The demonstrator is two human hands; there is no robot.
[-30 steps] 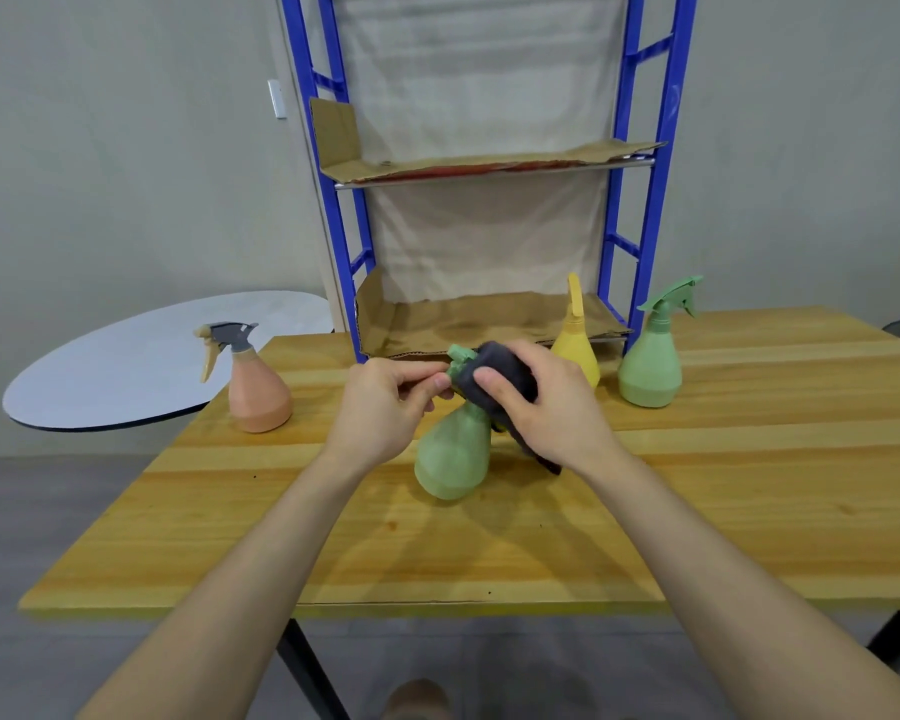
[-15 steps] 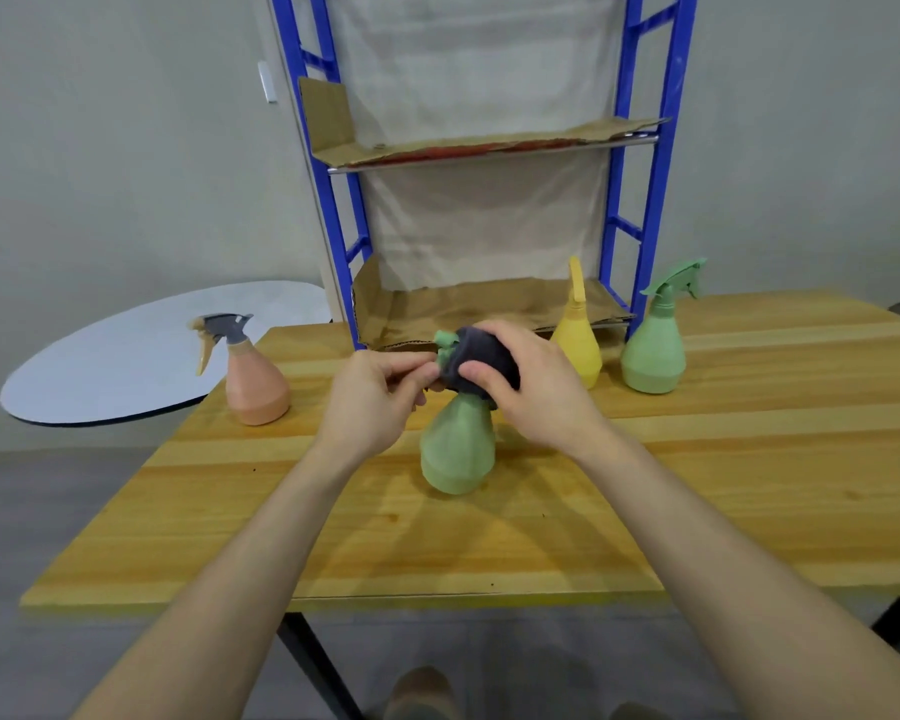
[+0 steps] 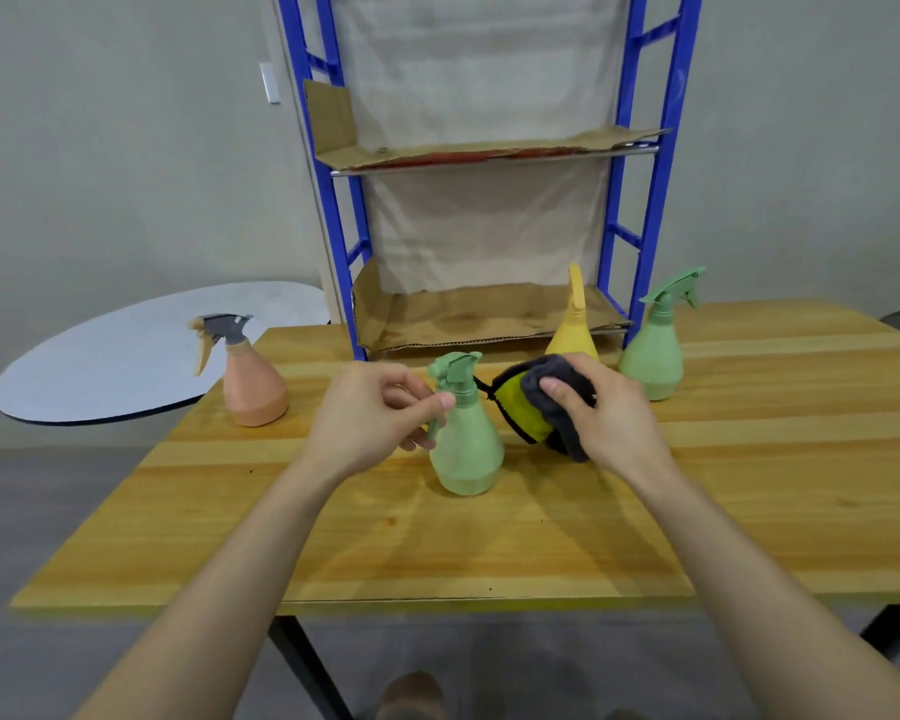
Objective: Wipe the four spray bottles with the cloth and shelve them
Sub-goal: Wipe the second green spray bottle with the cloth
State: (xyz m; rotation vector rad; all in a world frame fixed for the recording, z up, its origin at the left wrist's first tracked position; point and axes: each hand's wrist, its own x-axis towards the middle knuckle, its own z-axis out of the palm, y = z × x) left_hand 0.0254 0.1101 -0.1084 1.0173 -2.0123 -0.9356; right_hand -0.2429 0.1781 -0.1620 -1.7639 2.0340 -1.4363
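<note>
Standing mid-counter: near green bottle [image 3: 466,444], upright on the wooden counter [image 3: 489,543], spray head pointing left.
Left hand: left hand [image 3: 370,418] has its fingers curled, thumb and forefinger pinching the bottle's neck just under the trigger.
Right hand: right hand [image 3: 604,413] is closed round a bunched cloth [image 3: 531,407], grey outside, yellow inside.
Cloth position: just right of the bottle's neck; contact cannot be told.
Other bottles: orange bottle [image 3: 254,387] at the counter's left rear; yellow bottle [image 3: 572,335] behind the cloth, base hidden; far green bottle [image 3: 653,356] just right of it.
Shelf: blue-framed shelf [image 3: 645,200] at the counter's back, both levels lined with cardboard.
Off-counter: round white table [image 3: 100,356], far left.
</note>
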